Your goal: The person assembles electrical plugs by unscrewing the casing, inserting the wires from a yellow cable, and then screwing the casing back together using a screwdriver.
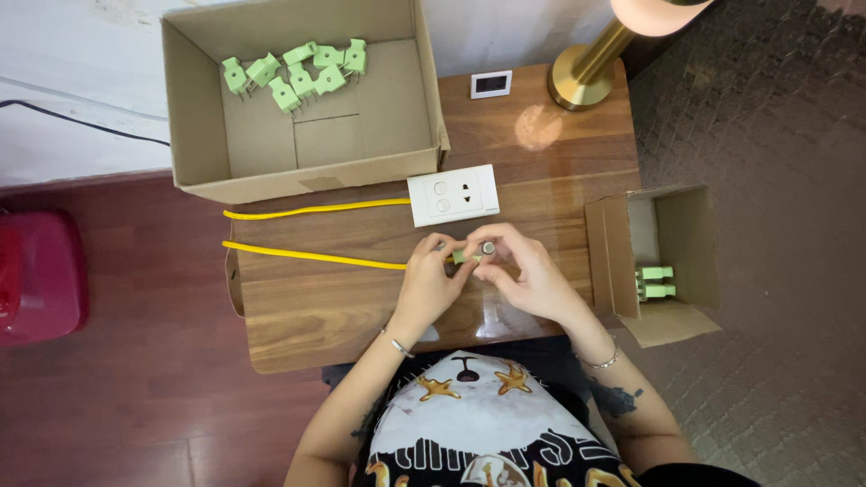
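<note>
At desk centre, near edge: both hands meet over a small green plug (pixel 466 256). My left hand (pixel 429 281) has its grip pinched shut on the plug's left end, where the yellow cable (pixel 311 256) runs out leftward. My right hand (pixel 528 272) is closed on a small metal-tipped tool (pixel 488 247) at the plug's right end. Plug's long axis lies left-right, between both grips. White socket plate (pixel 453 195) sits just beyond.

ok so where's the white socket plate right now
In the head view the white socket plate lies on the wooden table, just beyond both hands, right of the big cardboard box.
</note>
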